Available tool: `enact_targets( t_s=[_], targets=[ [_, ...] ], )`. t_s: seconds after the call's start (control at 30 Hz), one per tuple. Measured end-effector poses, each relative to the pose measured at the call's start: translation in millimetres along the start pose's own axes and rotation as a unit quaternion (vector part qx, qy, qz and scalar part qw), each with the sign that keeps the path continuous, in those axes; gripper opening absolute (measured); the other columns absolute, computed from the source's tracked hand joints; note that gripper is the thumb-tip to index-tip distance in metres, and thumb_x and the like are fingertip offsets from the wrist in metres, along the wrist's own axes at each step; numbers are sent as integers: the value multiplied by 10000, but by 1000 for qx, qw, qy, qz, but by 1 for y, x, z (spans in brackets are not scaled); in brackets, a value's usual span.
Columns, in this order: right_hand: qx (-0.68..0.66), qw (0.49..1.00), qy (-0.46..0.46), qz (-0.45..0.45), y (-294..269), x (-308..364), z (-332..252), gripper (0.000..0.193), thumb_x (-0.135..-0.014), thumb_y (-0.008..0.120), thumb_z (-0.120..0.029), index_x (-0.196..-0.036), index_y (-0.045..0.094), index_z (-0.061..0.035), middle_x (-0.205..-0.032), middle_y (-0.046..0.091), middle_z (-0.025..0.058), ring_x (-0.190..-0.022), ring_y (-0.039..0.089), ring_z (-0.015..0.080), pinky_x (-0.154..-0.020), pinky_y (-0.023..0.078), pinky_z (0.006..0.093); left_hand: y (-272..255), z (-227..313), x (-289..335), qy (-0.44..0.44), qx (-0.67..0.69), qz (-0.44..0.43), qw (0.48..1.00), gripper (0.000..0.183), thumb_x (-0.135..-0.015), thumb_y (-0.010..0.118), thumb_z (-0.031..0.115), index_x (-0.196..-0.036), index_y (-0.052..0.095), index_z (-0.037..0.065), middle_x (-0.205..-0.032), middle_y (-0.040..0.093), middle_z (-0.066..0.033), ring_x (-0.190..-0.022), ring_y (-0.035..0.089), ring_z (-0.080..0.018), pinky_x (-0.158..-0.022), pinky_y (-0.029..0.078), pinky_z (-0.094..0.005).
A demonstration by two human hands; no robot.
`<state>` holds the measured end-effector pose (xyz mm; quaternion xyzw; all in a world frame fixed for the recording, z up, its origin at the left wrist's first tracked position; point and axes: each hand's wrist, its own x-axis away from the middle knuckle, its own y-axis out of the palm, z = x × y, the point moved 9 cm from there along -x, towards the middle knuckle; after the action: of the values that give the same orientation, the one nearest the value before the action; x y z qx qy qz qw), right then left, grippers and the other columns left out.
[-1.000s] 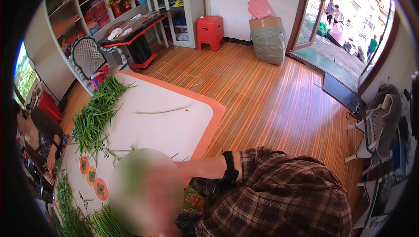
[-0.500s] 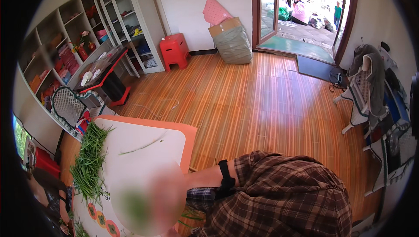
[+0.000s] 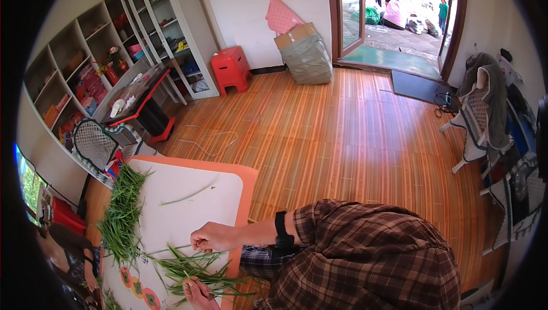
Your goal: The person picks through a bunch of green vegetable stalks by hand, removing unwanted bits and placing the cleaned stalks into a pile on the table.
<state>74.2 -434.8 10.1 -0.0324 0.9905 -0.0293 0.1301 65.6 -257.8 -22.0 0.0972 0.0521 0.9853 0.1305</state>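
Note:
A loose bunch of long thin green stalks, like chives (image 3: 185, 264), lies fanned out by the near edge of the white table (image 3: 177, 196). My left hand (image 3: 197, 294) is closed around some of these stalks at the bottom of the view. Just above the bunch, my right hand (image 3: 212, 237) has its fingers curled together, a dark band on its wrist; what it pinches, if anything, is too small to make out. A large heap of the same greens (image 3: 123, 213) covers the table's left side. One single stalk (image 3: 191, 195) lies apart from both.
Another person's hand (image 3: 91, 281) shows at the lower left, near the table. A red stool (image 3: 230, 69) and a wrapped box (image 3: 308, 59) stand by the wall. White chairs draped with clothes (image 3: 485, 110) are at the right. The doorway (image 3: 394, 25) opens outside.
A blur over both hands earlier is gone, and hands and greens now show plainly. The right forearm has shifted slightly left. Just what the fingers did meanwhile cannot be told.

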Motion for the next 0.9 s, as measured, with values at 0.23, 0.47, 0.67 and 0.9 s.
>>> enact_targets(
  t_s=[0.23, 0.47, 0.67, 0.9],
  targets=[
    [97, 988, 45, -113, 39, -12, 18, 104, -817, 484, -120, -866, 525, -37, -759, 576, 100, -642, 576, 184, -593, 456, 304, -48, -10, -23, 44, 116, -35, 992, 125, -846, 491, 158, -790, 497, 46, -634, 439, -39, -578, 401, -129, -515, 346, -241],
    [357, 931, -74, -21, 51, -40, 40, 194, -738, 563, -167, -909, 511, -92, -938, 489, 82, -919, 483, 251, -742, 418, 372, -41, -8, -61, -2, 196, -1, 981, 146, -841, 510, 199, -849, 504, 53, -668, 476, -47, -624, 448, -143, -557, 381, -240],
    [395, 917, -58, -22, 53, -41, 78, 197, -688, 577, -174, -863, 535, -93, -903, 506, 75, -905, 493, 255, -721, 415, 372, -17, -5, -78, -2, 193, -111, 975, 212, -835, 511, 290, -802, 472, 84, -583, 361, 3, -475, 288, -102, -446, 264, -224],
    [365, 928, -71, -12, 50, -36, 66, 239, -731, 571, -285, -847, 518, -83, -822, 507, 79, -810, 518, 260, -677, 411, 384, -25, -13, -81, 22, 242, -147, 959, 159, -884, 424, 194, -889, 476, 44, -689, 479, -27, -474, 385, -73, -418, 302, -188]
  ],
)
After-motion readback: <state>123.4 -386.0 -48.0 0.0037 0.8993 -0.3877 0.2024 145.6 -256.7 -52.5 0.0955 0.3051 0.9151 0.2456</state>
